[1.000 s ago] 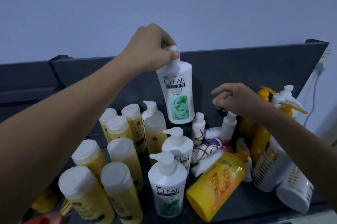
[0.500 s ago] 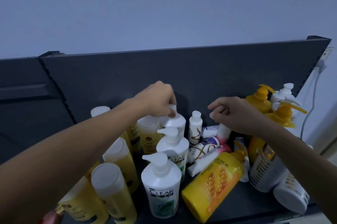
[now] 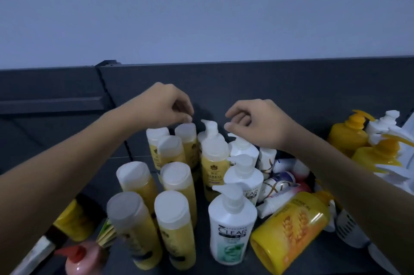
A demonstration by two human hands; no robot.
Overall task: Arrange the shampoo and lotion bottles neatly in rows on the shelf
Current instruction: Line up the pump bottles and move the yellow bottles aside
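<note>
Both my hands hover over a crowd of bottles on a dark grey shelf [image 3: 322,260]. My left hand [image 3: 164,106] hangs with its fingertips bunched and nothing in them, just above the back yellow white-capped bottles [image 3: 187,140]. My right hand [image 3: 257,122] is loosely curled and holds nothing, above the rearmost white CLEAR pump bottle [image 3: 243,148]. Three CLEAR bottles stand in a line, the front one [image 3: 231,225] nearest me. Several yellow capped bottles [image 3: 174,225] stand in rows to their left. A yellow foam-pump bottle [image 3: 212,158] stands between the groups.
A big yellow bottle [image 3: 289,232] lies on its side at the front right, over a jumble of small white tubes [image 3: 280,181]. Yellow pump bottles [image 3: 348,133] and white ones crowd the far right. A pink pump bottle [image 3: 78,261] sits front left. The shelf's back panel [image 3: 291,86] rises behind.
My left hand set the lifted CLEAR bottle down at the back of the CLEAR line and let go of its pump. My right hand rose slightly and stayed without anything in it.
</note>
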